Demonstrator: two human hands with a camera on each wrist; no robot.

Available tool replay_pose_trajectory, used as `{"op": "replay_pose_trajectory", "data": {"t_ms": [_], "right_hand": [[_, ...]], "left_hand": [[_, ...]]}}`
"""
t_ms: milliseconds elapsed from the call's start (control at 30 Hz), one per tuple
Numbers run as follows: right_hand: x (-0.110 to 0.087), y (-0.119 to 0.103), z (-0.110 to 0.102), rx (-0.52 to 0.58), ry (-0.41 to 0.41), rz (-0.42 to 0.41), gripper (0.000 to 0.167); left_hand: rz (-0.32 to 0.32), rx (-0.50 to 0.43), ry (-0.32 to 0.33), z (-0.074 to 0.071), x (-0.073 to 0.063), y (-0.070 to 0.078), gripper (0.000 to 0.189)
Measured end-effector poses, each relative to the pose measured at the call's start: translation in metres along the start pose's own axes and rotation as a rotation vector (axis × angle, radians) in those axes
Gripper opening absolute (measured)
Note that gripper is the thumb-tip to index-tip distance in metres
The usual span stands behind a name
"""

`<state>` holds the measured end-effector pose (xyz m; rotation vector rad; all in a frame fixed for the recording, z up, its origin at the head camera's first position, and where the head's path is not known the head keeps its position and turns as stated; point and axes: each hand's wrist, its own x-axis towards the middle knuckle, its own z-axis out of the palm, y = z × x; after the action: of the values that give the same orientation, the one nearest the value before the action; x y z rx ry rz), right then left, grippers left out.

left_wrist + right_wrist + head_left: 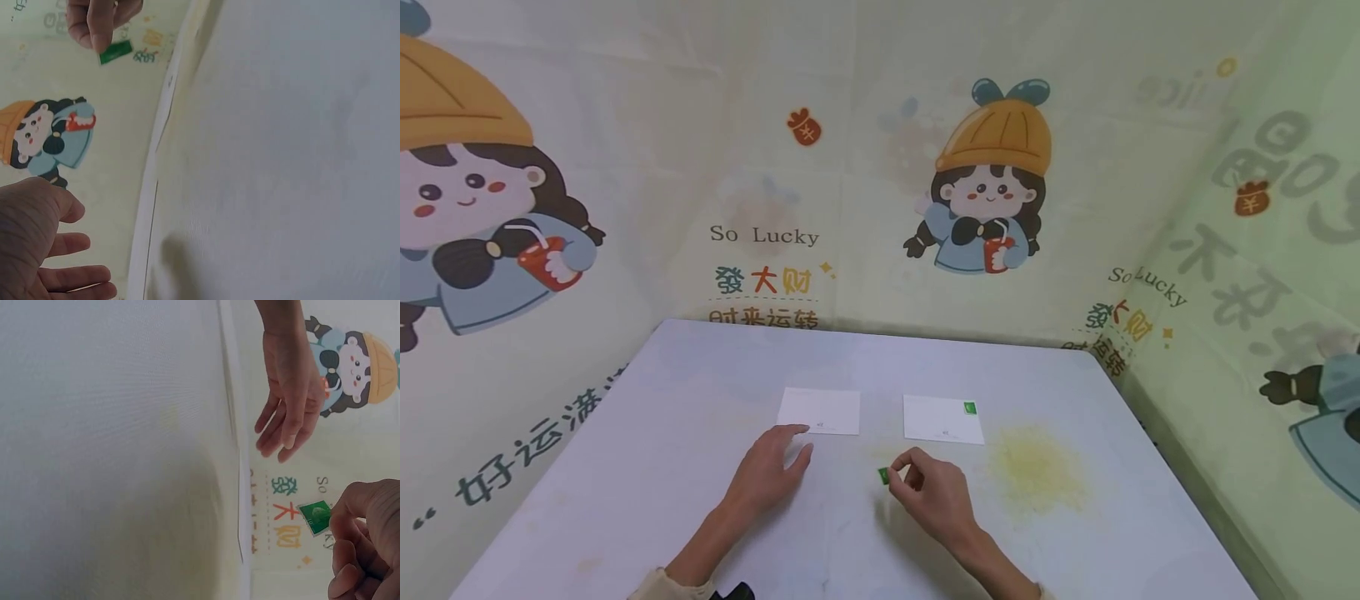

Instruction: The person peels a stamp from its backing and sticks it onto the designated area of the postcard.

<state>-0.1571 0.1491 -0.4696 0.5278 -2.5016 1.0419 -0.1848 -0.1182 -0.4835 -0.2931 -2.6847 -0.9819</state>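
My right hand (936, 493) pinches a small green stamp (883, 476) between thumb and index finger, above the table. The right wrist view shows a pale pattern on this stamp (315, 517) and a thin light border. My left hand (765, 468) is held with loosely extended fingers by the lower left edge of a white envelope or card (822, 408); whether the fingertips touch it, I cannot tell. To its right lies a second white envelope or card (936, 418), with another green stamp (970, 407) in its upper right corner.
The white table (700, 400) has a yellowish stain (1037, 468) at the right. Behind and beside it hangs a pale printed cloth (865, 208) with cartoon figures and lettering. A dark object (737, 592) shows by the left sleeve (673, 586) at the bottom edge.
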Motion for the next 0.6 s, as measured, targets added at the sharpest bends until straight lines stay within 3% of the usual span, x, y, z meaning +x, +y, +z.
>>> {"op": "replay_pose_trajectory", "data": {"t_ms": [267,467,600], "right_hand": [[-0.004,-0.002,-0.005,-0.086,0.093,-0.141,0.019],[-0.003,-0.002,-0.008,-0.181,0.165,-0.257,0.019],[-0.003,-0.002,-0.01,-0.231,0.202,-0.333,0.019]], "left_hand": [[-0.02,-0.054,-0.005,0.004,-0.017,0.022,0.026],[0.015,-0.184,0.013,0.006,-0.023,0.035,0.011],[-0.002,-0.282,-0.038,0.006,-0.025,0.042,0.008]]}}
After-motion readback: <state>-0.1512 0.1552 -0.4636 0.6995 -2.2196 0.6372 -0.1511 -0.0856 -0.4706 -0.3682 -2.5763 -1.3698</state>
